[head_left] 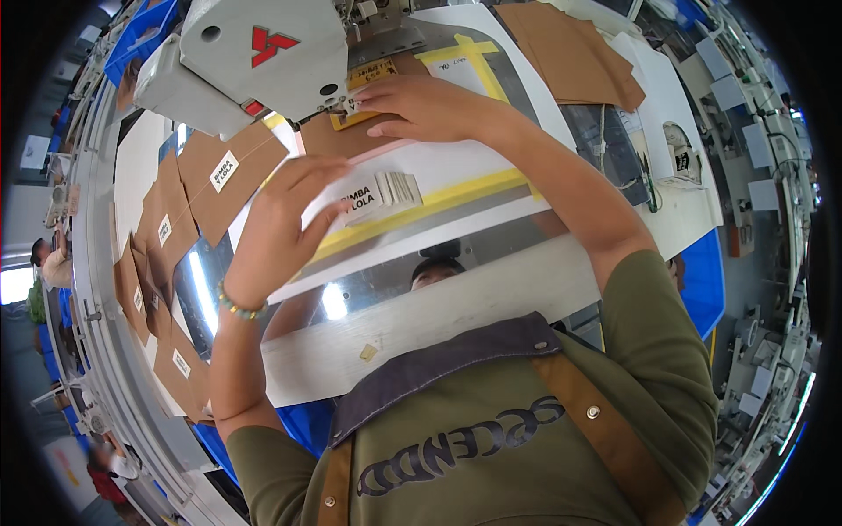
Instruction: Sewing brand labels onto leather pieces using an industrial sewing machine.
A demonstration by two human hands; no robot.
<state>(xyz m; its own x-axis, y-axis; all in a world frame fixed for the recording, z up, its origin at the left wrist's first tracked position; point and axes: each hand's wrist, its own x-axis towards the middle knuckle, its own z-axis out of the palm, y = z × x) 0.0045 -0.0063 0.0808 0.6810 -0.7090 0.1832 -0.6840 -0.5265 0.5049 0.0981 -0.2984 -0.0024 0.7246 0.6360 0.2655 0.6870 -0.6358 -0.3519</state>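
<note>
A white sewing machine head (254,61) stands over the work area at the top left. Beneath it lies a brown panel (338,138) on the white, yellow-taped board. My right hand (430,107) reaches in from the right, its fingers stretched over that panel beside a yellow plate (373,74). My left hand (294,206) is at the panel's left, with thumb and fingers apart and slightly blurred; I see nothing in it. Right by its thumb is a white printed label (360,200), touching a fanned stack of white labels (399,189).
Brown panels with white labels (232,180) spread along the left side. A stack of plain brown panels (566,53) lies at the top right, near scissors (651,186). A shiny metal plate (386,285) lies before me. Blue bins (702,285) stand at right and lower left.
</note>
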